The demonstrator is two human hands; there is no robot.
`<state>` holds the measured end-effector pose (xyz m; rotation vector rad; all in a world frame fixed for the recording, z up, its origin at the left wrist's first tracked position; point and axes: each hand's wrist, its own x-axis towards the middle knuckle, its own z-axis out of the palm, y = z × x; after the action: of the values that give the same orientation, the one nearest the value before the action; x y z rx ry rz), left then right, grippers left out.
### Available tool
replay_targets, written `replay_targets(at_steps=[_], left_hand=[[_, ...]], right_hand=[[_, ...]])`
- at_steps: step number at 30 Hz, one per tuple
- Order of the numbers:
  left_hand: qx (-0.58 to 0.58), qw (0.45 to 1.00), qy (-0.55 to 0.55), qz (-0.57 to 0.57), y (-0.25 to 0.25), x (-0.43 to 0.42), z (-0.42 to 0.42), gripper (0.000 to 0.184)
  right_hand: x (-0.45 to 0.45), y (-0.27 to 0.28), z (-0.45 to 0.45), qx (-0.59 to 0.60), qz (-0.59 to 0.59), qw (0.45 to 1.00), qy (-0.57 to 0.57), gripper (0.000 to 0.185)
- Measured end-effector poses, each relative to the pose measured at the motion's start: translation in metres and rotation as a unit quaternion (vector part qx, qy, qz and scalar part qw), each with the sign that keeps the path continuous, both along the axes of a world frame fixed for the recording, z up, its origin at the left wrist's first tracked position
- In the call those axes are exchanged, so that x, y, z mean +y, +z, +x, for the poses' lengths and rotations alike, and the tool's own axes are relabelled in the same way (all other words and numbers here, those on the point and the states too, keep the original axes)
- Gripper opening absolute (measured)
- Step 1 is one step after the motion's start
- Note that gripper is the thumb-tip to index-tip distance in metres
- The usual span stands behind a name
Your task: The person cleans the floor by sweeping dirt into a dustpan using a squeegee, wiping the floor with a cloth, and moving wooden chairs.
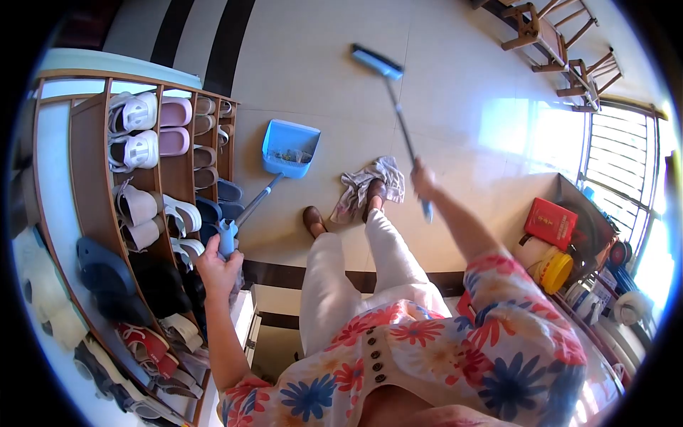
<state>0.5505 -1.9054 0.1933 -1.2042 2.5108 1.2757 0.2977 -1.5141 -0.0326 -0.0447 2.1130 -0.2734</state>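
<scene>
My left hand [219, 269] is closed around the blue grip of a long-handled dustpan [291, 135]. The blue pan rests on the floor with some grey debris inside it. My right hand [425, 181] is wrapped round the dark handle of a broom [378, 61], whose blue head with dark bristles is far ahead, slightly blurred. A crumpled pale cloth [380, 178] lies on the floor, and my right shoe [376, 188] stands on it. My left shoe [314, 221] is on the tiles beside the cloth.
A wooden shoe rack [96, 142] full of shoes and slippers runs along the left. Wooden stools [544, 39] stand at the far right. By the barred window [619, 149] are a red box [550, 222], a yellow-lidded tub [553, 270] and other clutter.
</scene>
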Motion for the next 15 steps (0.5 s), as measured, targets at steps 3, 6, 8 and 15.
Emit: replay_targets(at_steps=[3,6,8,15], left_hand=[[-0.005,0.999,0.044,0.031,0.011,0.004,-0.01,0.028],[0.01,1.0,0.008,-0.018,0.01,0.0,-0.007,0.025],[-0.092,0.993,-0.047,-0.06,0.017,-0.007,-0.005,0.022],[-0.017,0.995,0.019,-0.095,0.014,0.009,0.034,0.02]], right_hand=[[0.001,0.064,0.109,-0.043,-0.049,0.993,-0.097,0.047],[-0.007,0.157,0.109,-0.186,-0.064,0.967,-0.161,0.048],[-0.012,0.184,0.089,-0.223,-0.06,0.96,-0.156,0.045],[-0.173,0.062,-0.047,0.014,-0.143,0.989,0.031,0.052]])
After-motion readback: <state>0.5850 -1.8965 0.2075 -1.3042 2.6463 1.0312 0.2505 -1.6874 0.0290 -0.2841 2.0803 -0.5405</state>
